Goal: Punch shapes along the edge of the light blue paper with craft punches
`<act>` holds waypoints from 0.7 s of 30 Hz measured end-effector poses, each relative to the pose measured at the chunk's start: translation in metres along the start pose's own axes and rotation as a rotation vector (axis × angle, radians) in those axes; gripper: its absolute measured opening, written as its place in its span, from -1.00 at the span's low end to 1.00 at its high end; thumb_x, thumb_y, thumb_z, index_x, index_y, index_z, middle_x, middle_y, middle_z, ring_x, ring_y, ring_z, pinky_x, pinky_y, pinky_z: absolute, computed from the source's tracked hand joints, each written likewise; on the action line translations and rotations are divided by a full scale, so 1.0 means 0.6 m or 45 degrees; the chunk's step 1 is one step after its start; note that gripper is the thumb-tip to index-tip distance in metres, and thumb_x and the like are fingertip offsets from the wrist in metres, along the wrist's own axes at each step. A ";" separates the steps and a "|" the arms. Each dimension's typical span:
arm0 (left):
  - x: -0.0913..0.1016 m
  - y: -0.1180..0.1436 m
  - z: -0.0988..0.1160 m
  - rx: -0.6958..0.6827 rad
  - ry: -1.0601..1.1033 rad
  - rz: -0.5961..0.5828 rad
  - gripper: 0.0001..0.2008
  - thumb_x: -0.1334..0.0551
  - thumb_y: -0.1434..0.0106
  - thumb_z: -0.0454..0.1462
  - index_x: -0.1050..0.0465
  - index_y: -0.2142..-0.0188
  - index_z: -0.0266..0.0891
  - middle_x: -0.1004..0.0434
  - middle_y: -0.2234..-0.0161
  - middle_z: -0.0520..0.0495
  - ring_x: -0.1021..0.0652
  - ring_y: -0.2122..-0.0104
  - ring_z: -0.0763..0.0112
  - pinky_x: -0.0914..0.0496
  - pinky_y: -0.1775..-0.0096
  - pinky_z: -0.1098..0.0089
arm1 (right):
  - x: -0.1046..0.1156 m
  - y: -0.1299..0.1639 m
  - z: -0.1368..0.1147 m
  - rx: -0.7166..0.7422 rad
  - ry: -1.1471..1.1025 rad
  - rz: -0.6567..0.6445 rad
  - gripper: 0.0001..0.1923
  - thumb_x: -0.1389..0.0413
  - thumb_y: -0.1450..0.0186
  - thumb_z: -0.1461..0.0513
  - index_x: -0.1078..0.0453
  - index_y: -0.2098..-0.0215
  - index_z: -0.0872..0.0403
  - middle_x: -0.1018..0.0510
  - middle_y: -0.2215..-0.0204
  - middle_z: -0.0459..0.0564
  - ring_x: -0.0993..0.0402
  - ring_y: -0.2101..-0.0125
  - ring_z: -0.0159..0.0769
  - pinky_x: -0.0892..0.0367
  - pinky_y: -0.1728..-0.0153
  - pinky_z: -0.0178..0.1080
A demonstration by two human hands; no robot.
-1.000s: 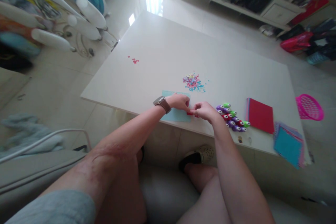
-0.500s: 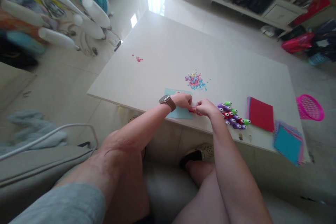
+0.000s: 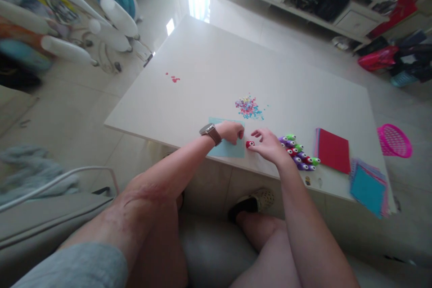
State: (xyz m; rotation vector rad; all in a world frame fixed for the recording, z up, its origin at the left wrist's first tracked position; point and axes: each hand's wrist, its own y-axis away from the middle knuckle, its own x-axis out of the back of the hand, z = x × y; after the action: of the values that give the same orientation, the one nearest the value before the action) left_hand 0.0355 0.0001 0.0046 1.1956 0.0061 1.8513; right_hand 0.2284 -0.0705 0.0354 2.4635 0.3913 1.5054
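A light blue sheet of paper (image 3: 232, 151) lies near the table's front edge. Over it my left hand (image 3: 232, 132) is closed, fingers curled; whatever they hold, if anything, is hidden. Just right of the sheet stands a small red paper punch (image 3: 249, 144) with a white, eye-like round spot. My right hand (image 3: 268, 145) is beside it with fingers apart, the thumb close to or touching the punch. Several similar punches (image 3: 299, 155) in purple, green and red are bunched to the right of that hand. Beyond the sheet is a pile of tiny coloured paper bits (image 3: 249, 107).
A stack of red paper (image 3: 334, 150) and a fanned pile with a blue sheet on top (image 3: 367, 188) lie at the table's right. Some red bits (image 3: 174, 79) sit at the far left. A pink basket (image 3: 395, 140) stands past the right edge.
Both hands were together at the red punch by the sheet's edge. They have moved apart, the right hand has opened, and the punch now rests beside the sheet. The view has shifted slightly.
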 end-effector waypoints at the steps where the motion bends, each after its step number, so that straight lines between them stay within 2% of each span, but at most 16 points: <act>1: 0.000 0.000 0.001 0.009 -0.008 0.011 -0.56 -0.41 -0.04 -0.30 -0.65 0.03 -0.09 -0.74 0.12 -0.03 -0.65 0.14 0.22 -0.44 0.14 0.37 | -0.004 0.000 -0.002 0.058 0.047 0.000 -0.71 -0.34 -0.19 0.35 -0.56 0.11 0.10 -0.62 0.07 0.09 -0.52 0.07 -0.18 -0.36 0.05 -0.25; 3: -0.001 0.002 0.004 0.017 -0.010 0.032 -0.58 -0.42 -0.03 -0.30 -0.66 0.06 -0.08 -0.73 0.13 -0.02 -0.66 0.14 0.21 -0.46 0.12 0.36 | -0.009 -0.001 -0.001 0.106 0.110 -0.035 -0.78 -0.24 -0.22 0.41 -0.58 0.18 0.09 -0.63 0.13 0.08 -0.52 0.07 -0.18 -0.34 0.01 -0.25; 6: 0.000 0.003 0.004 0.024 0.006 0.052 -0.58 -0.42 0.00 -0.30 -0.66 0.09 -0.05 -0.73 0.14 0.00 -0.66 0.13 0.19 -0.47 0.10 0.36 | -0.003 0.001 0.016 0.061 0.164 -0.047 -0.84 -0.18 -0.26 0.38 -0.58 0.26 0.06 -0.66 0.19 0.06 -0.53 0.13 -0.18 -0.33 0.05 -0.24; 10: 0.002 0.004 0.003 0.027 0.023 0.043 -0.58 -0.42 0.01 -0.30 -0.66 0.09 -0.05 -0.73 0.15 0.01 -0.66 0.14 0.21 -0.46 0.11 0.36 | 0.016 0.015 0.056 -0.095 0.387 0.012 -0.87 -0.18 -0.28 0.33 -0.58 0.28 0.04 -0.67 0.21 0.13 -0.53 0.09 -0.02 -0.31 0.04 -0.12; 13: 0.003 0.004 0.003 0.010 0.010 0.020 -0.60 -0.41 -0.01 -0.31 -0.66 0.09 -0.08 -0.73 0.16 0.00 -0.65 0.17 0.22 -0.45 0.15 0.36 | 0.019 0.026 0.069 -0.144 0.455 0.102 -0.82 -0.21 -0.22 0.35 -0.59 0.23 0.04 -0.67 0.12 0.14 -0.48 -0.02 0.10 -0.30 -0.02 -0.04; 15: 0.004 0.003 0.004 0.009 0.000 0.018 -0.61 -0.42 -0.02 -0.31 -0.66 0.10 -0.09 -0.73 0.17 -0.01 -0.65 0.19 0.21 -0.44 0.17 0.35 | 0.015 0.030 0.063 -0.054 0.291 0.160 -0.74 -0.23 -0.17 0.36 -0.57 0.16 0.05 -0.66 0.07 0.12 -0.47 -0.06 0.07 -0.32 -0.06 -0.04; 16: 0.003 0.003 0.003 0.011 -0.003 0.020 -0.62 -0.42 -0.02 -0.31 -0.66 0.10 -0.09 -0.73 0.17 -0.01 -0.64 0.19 0.21 -0.43 0.18 0.35 | 0.011 0.030 0.057 -0.003 0.150 0.137 -0.73 -0.23 -0.18 0.35 -0.55 0.14 0.05 -0.66 0.08 0.10 -0.50 -0.02 0.01 -0.35 -0.05 -0.07; 19: 0.003 0.002 0.003 0.012 -0.014 0.020 -0.64 -0.43 -0.05 -0.31 -0.65 0.11 -0.10 -0.73 0.17 -0.01 -0.63 0.20 0.22 -0.40 0.21 0.35 | -0.003 0.028 0.035 0.058 -0.242 -0.070 -0.84 -0.14 -0.28 0.33 -0.49 0.18 0.07 -0.65 0.24 0.02 -0.56 0.19 -0.20 -0.42 0.09 -0.20; 21: 0.003 0.002 0.003 0.013 -0.022 0.013 -0.65 -0.44 -0.07 -0.30 -0.64 0.10 -0.10 -0.73 0.17 0.00 -0.63 0.20 0.23 -0.39 0.23 0.36 | -0.015 0.025 0.024 0.029 -0.344 -0.170 -0.84 -0.09 -0.29 0.36 -0.47 0.21 0.06 -0.64 0.28 0.00 -0.57 0.24 -0.25 -0.43 0.10 -0.23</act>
State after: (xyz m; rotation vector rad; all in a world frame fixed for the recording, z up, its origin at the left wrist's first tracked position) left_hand 0.0358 0.0000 0.0073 1.2206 0.0002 1.8515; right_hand 0.2387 -0.0883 0.0265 2.5555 0.5113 1.1039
